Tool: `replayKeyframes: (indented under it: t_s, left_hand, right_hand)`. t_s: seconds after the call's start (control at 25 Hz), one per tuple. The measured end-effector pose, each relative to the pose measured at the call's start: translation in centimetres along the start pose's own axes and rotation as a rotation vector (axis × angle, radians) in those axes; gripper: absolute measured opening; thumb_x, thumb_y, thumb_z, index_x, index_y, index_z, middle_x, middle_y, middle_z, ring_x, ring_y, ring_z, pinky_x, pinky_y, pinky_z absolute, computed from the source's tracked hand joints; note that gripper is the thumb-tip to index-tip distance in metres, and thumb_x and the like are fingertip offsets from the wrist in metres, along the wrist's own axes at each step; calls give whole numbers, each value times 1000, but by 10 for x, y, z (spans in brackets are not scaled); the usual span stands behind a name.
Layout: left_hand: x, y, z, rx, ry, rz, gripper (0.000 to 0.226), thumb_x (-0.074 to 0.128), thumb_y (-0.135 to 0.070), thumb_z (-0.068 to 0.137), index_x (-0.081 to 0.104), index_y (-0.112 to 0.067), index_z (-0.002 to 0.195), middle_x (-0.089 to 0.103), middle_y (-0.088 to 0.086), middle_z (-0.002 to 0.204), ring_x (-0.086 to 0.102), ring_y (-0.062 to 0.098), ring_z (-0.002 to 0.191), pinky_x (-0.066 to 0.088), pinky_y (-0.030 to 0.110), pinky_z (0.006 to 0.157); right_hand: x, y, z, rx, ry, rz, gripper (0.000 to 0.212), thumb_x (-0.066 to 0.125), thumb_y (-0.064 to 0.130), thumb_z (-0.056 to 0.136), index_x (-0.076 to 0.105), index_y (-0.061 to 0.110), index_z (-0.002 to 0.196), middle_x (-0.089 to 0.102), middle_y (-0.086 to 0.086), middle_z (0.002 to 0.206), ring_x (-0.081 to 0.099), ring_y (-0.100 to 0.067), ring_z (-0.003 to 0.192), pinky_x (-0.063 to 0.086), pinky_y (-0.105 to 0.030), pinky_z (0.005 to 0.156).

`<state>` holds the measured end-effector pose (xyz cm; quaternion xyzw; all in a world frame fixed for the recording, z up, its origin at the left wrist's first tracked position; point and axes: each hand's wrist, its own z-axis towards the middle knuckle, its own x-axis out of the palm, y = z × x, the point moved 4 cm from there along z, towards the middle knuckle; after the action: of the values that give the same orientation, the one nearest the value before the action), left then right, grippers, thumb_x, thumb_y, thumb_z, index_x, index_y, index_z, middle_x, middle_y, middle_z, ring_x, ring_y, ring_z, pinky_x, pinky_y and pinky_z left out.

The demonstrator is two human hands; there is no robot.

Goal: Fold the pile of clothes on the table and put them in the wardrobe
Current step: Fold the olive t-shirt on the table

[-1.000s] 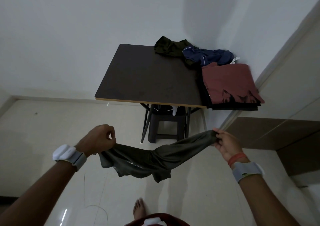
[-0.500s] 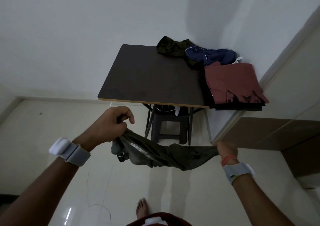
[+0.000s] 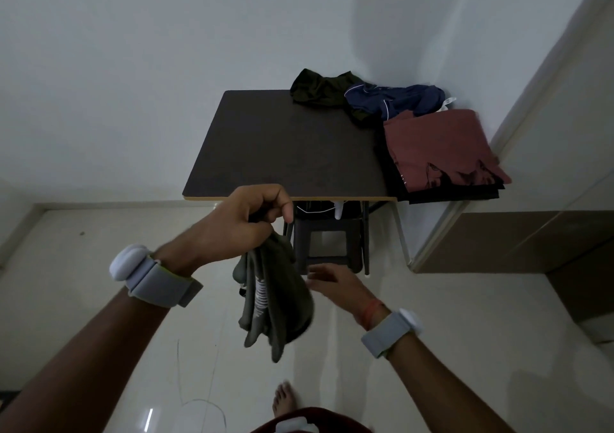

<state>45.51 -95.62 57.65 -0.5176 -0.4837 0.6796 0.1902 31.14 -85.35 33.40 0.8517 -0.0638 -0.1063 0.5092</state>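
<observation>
In hand: an olive garment [image 3: 275, 306] hangs bunched and unfolded from the left hand [image 3: 242, 223], whose fingers [image 3: 272, 200] curl round its top.
Right hand [image 3: 335, 283]: fingers spread and relaxed just beside the cloth's lower right; too blurred to tell if they touch.
Done: a folded stack [image 3: 438, 147], maroon over black, lies on the desk [image 3: 282, 147], beyond and right of the fingers.
Left: a dark green garment [image 3: 315, 92] and a navy garment [image 3: 392, 100] lie crumpled, well beyond the fingers; I judge putting away not yet begun.
Materials: the olive cloth looks thin and limp with a pale striped print; the navy one has white piping; the desk is dark, flat and pale-edged.
</observation>
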Motion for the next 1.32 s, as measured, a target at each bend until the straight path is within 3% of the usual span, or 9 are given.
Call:
replayKeyframes:
  t_s: [0.08, 0.24, 0.36, 0.52, 0.76, 0.96, 1.12, 1.2, 1.32]
  left_hand:
    - [3, -6, 0, 20, 7, -38, 36, 46, 11, 71, 63, -14, 89, 45, -7, 68, 46, 5, 59, 42, 17, 54]
    - [1, -19, -3, 65, -29, -84, 35, 45, 10, 70, 63, -13, 89, 46, -6, 70, 43, 12, 58, 40, 31, 49]
    - [-3, -32, -6, 115, -65, -98, 34, 44, 12, 69, 61, -9, 89, 45, -8, 70, 41, 12, 58, 37, 28, 48]
    - [-17, -26, -7, 104, -194, -19, 33, 44, 9, 68, 62, -12, 86, 45, -3, 70, 42, 8, 60, 37, 19, 52]
    - [-49, 34, -21, -182, -483, 25, 13, 56, -12, 77, 64, -11, 88, 59, 16, 77, 61, 28, 70, 55, 36, 58]
    - [-19, 82, -16, -574, -217, 236, 37, 64, -41, 94, 73, -9, 78, 67, 6, 79, 61, 21, 79, 50, 37, 82]
    - [49, 109, -12, -859, 196, -39, 88, 36, -83, 86, 81, -8, 80, 47, -3, 50, 46, 10, 48, 43, 25, 65]
    - [90, 119, -11, -915, 314, -331, 94, 31, -82, 89, 80, -1, 92, 51, 3, 55, 49, 12, 50, 46, 23, 61]
    - [120, 127, 1, -845, 101, -674, 52, 47, -44, 103, 73, 2, 99, 68, 19, 87, 66, 23, 73, 57, 29, 71]
  right_hand:
    - [22, 16, 3, -58, 99, -33, 34, 72, 20, 93, 66, 15, 126, 72, 2, 114, 66, 1, 96, 49, -12, 79]
    - [57, -1, 12, -18, 259, -294, 15, 71, 14, 84, 74, 21, 97, 74, -4, 101, 69, -23, 100, 55, -42, 98]
    - [79, -29, 6, 87, 371, -371, 28, 79, 21, 74, 72, 19, 101, 73, -9, 96, 71, -35, 96, 60, -47, 88]
    - [71, -52, 3, 93, 36, -285, 46, 76, 29, 84, 65, 19, 127, 70, -8, 122, 64, -29, 116, 51, -34, 97]
    - [-19, -48, -5, -94, -478, -263, 17, 53, 12, 98, 70, 8, 100, 66, -11, 101, 63, -31, 96, 41, -29, 77]
    - [-41, 10, -34, -351, -710, -225, 20, 38, 25, 89, 51, 15, 78, 51, -1, 85, 51, -18, 80, 38, -26, 68]
    - [-17, 59, -62, -537, -633, -72, 22, 42, 19, 95, 55, 23, 78, 54, 7, 71, 53, 0, 66, 38, -8, 63]
    - [-4, 74, -71, -576, -571, -64, 20, 45, 22, 100, 59, 19, 86, 54, 12, 67, 55, -3, 61, 40, -9, 60]
    - [8, 79, -79, -660, -508, -148, 20, 49, 32, 103, 61, 18, 93, 55, 16, 69, 57, -2, 63, 42, -12, 61]
